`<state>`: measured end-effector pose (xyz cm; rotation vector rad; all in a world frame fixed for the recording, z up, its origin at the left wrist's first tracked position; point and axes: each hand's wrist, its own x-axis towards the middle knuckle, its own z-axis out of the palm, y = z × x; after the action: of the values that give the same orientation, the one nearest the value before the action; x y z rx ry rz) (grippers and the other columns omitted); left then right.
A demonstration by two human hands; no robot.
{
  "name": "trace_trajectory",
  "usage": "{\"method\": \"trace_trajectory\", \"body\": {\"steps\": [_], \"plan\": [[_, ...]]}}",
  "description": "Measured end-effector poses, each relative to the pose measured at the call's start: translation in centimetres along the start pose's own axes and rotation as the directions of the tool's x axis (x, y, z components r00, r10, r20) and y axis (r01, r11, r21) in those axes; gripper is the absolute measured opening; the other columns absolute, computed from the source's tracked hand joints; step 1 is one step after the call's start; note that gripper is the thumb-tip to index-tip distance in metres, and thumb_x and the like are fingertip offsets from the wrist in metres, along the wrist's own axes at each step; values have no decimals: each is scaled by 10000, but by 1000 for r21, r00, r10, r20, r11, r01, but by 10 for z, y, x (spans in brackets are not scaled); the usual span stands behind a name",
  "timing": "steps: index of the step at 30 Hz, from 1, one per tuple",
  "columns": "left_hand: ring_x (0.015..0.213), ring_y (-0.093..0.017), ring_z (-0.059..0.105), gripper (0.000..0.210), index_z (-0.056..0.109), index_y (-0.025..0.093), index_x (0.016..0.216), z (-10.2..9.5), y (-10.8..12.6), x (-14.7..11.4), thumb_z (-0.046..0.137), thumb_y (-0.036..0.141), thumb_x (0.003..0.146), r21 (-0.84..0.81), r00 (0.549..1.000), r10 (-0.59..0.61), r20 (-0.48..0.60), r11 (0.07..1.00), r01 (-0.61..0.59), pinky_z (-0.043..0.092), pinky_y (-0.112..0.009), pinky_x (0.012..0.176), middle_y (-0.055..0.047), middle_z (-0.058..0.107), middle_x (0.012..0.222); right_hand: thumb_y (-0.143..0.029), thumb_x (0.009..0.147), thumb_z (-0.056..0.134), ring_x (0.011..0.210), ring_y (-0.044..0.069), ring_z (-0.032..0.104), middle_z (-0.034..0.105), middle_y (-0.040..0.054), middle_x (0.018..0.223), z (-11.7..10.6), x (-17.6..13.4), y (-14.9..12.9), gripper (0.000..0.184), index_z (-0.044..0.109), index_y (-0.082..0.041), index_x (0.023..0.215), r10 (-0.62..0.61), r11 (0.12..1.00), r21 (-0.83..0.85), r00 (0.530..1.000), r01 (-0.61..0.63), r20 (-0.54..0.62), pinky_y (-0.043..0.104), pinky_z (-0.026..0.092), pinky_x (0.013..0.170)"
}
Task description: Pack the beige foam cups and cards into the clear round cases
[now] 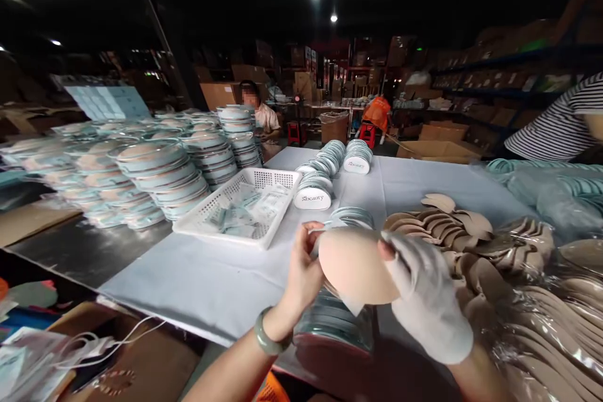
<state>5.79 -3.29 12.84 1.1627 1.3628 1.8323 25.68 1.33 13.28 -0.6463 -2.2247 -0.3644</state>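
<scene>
A beige bra cup (355, 264) is held up between both hands, its smooth rounded side facing me. My left hand (304, 267), bare with a green bangle at the wrist, grips its left edge, the fingertips partly hidden behind it. On the right edge, my right hand (426, 292) in a white glove closes its thumb and fingers around it. A pale slip (352, 306) sticks out under the cup. Directly below is a row of clear-and-teal plastic cases (336, 330), and another row of cases (352, 217) shows just behind the cup.
Many beige bra cups (475, 276) are piled at right, some in clear plastic. A white perforated basket (271, 232) of small packets stands left, near tall stacks of filled cases (155, 169). Cases labelled "beauty" (313, 198) stand farther back. Other people sit or lean beyond the table.
</scene>
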Motion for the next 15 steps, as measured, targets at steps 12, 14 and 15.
{"method": "trace_trajectory", "body": {"steps": [12, 14, 15], "plan": [[1524, -366, 371, 832, 243, 305, 1623, -62, -47, -24, 667, 514, 938, 244, 952, -133, 277, 968, 65, 342, -576, 1244, -155, 378, 1649, -202, 960, 519, 1179, 218, 694, 664, 87, 1356, 55, -25, 21, 475, 469, -242, 1431, 418, 747, 491, 891, -449, 178, 310, 616, 986], [1558, -392, 286, 780, 350, 299, 1590, -70, -82, -37, 700, 482, 917, 420, 966, -143, 215, 907, 41, 313, -594, 1251, -152, 292, 1687, -214, 946, 514, 1090, 192, 728, 725, 15, 1243, 53, -22, 27, 430, 573, -312, 1361, 230, 775, 458, 869, -436, 439, 260, 622, 925], [1559, -398, 281, 787, 350, 305, 1594, -71, -96, -44, 708, 462, 911, 460, 959, -156, 236, 887, 31, 333, -590, 1242, -149, 253, 1700, -233, 944, 517, 1012, 189, 745, 752, -1, 1153, 51, -19, 30, 398, 627, -334, 1313, 110, 805, 432, 818, -407, 564, 247, 626, 867]]}}
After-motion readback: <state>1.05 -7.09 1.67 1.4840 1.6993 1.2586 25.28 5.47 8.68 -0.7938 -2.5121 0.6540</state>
